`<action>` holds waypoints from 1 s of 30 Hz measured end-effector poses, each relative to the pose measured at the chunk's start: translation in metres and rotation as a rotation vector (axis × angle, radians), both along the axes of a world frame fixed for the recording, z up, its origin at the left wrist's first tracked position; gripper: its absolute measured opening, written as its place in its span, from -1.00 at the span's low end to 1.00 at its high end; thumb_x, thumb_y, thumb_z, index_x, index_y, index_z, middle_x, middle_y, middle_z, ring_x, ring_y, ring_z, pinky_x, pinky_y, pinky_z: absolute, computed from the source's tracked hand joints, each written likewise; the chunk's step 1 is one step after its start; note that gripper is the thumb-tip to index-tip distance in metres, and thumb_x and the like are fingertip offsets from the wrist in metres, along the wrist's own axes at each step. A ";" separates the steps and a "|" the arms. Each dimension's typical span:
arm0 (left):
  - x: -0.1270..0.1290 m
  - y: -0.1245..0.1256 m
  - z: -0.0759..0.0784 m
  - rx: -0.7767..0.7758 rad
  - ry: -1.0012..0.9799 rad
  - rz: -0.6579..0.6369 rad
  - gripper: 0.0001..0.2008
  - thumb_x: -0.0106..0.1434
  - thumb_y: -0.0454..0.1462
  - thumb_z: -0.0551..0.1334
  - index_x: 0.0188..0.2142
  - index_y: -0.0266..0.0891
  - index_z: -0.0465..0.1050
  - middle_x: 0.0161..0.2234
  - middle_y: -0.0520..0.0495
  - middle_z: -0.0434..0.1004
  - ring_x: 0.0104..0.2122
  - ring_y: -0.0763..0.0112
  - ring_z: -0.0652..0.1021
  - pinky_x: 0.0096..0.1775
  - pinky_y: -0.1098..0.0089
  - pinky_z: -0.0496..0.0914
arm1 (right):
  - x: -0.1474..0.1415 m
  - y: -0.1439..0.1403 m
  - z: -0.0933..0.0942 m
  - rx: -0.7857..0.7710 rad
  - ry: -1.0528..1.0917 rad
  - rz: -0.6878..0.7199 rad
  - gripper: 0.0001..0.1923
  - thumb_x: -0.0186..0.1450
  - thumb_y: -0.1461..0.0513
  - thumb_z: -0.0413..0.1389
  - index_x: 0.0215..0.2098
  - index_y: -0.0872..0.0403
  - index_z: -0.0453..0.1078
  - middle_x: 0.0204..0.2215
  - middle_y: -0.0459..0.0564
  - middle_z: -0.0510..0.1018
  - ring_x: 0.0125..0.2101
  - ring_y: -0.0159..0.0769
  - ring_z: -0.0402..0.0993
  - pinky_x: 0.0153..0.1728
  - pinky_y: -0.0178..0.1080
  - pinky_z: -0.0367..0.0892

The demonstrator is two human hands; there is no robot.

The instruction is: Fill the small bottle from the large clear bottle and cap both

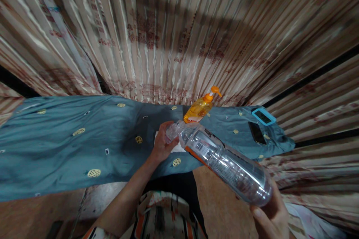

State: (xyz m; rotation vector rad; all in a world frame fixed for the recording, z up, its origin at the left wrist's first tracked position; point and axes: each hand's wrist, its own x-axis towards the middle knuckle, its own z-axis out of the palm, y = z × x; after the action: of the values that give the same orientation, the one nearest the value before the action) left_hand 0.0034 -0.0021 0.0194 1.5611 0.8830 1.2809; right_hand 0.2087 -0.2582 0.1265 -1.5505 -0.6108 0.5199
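Note:
A large clear plastic bottle (224, 162) with a printed, orange-edged label lies tilted across my front, its base toward me on the right. My right hand (270, 213) grips the bottle by its base. At the bottle's other end, my left hand (163, 142) is closed around a small clear plastic piece (174, 130). Whether this piece is the bottle's own neck or a separate small container, I cannot tell. A white sheet (178, 148) lies partly hidden beneath the left hand. Just behind stands a pump bottle (198, 110) of amber liquid with an orange pump head.
A long table is covered by a teal cloth (106, 130) with a pineapple print. A black phone (257, 133) and a blue-framed device with a dark screen (263, 116) lie at its right end. Patterned curtains (168, 44) hang close behind and at both sides.

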 end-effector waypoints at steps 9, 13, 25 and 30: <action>0.001 0.000 0.001 0.001 0.002 0.006 -0.34 0.25 0.10 0.44 0.21 -0.12 0.41 0.14 -0.22 0.56 0.15 -0.01 0.59 0.23 0.01 0.47 | 0.002 -0.002 -0.001 -0.009 -0.045 0.038 -0.04 0.17 -0.13 0.48 0.41 -0.04 0.33 0.44 0.24 0.42 0.48 0.40 0.21 0.28 0.24 0.38; 0.000 0.001 0.000 -0.001 0.004 -0.002 -0.33 0.26 0.11 0.44 0.22 -0.13 0.41 0.15 -0.24 0.55 0.16 -0.04 0.59 0.25 -0.02 0.45 | 0.003 -0.003 -0.001 -0.026 -0.070 0.043 -0.02 0.20 -0.13 0.46 0.45 0.00 0.29 0.45 0.27 0.40 0.49 0.41 0.19 0.29 0.23 0.36; 0.000 0.000 -0.003 0.019 -0.001 0.003 -0.33 0.27 0.10 0.44 0.24 -0.12 0.40 0.16 -0.22 0.56 0.15 -0.01 0.59 0.21 0.03 0.48 | 0.007 -0.004 -0.008 0.002 -0.055 0.045 -0.10 0.22 -0.14 0.45 0.41 -0.07 0.37 0.43 0.24 0.45 0.46 0.42 0.24 0.23 0.28 0.43; 0.001 0.001 -0.005 0.017 -0.001 0.001 -0.33 0.27 0.09 0.45 0.25 -0.12 0.41 0.17 -0.23 0.57 0.16 -0.03 0.60 0.22 0.01 0.47 | 0.011 -0.006 -0.012 0.008 -0.072 0.055 -0.07 0.24 -0.14 0.44 0.47 -0.10 0.31 0.45 0.23 0.42 0.48 0.41 0.21 0.22 0.27 0.45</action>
State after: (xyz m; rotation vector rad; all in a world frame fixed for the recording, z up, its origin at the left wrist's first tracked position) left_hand 0.0040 -0.0014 0.0141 1.5732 0.8745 1.2922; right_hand 0.2195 -0.2645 0.1140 -1.5534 -0.7115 0.5042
